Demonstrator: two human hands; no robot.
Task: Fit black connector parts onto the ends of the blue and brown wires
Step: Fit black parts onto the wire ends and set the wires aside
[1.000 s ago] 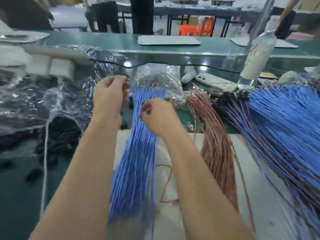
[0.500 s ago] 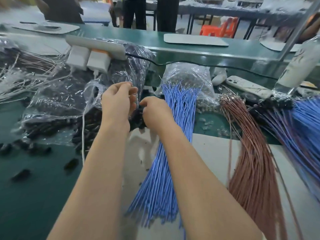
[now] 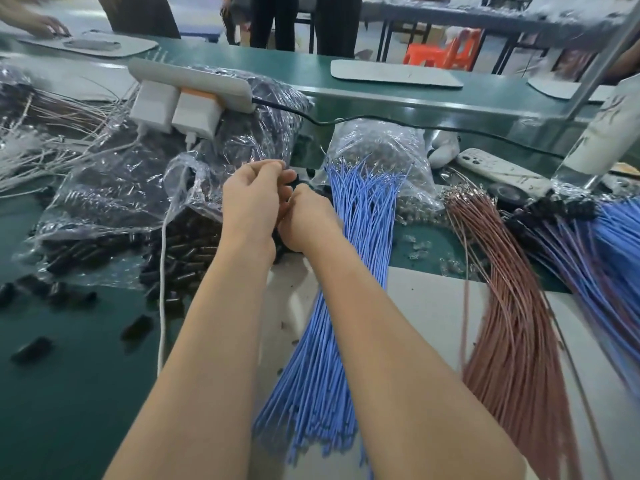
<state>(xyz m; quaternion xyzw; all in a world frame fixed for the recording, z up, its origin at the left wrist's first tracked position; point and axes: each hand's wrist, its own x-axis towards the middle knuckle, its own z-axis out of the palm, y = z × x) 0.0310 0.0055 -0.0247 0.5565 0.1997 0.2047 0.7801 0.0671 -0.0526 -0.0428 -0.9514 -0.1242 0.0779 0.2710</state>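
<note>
My left hand (image 3: pixel 252 199) and my right hand (image 3: pixel 306 220) meet over the green table, fingers curled together round a small black connector part (image 3: pixel 292 177) that peeks out between them. What the right hand pinches is hidden. A fan of blue wires (image 3: pixel 349 271) lies just right of my hands, its metal-tipped ends pointing away. A bundle of brown wires (image 3: pixel 509 306) lies further right. Loose black connector parts (image 3: pixel 180 258) spill from a clear plastic bag (image 3: pixel 138 188) to the left.
A white power strip (image 3: pixel 194 81) with chargers sits on the bag, its black cord crossing the table. A bag of metal terminals (image 3: pixel 377 150), a phone (image 3: pixel 502 169) and blue wires with black connectors fitted (image 3: pixel 588 230) lie right. People stand beyond the bench.
My hands have come together, touching now where they were apart, and have shifted from the blue wire ends toward the connector pile. The view has swung left and down.
</note>
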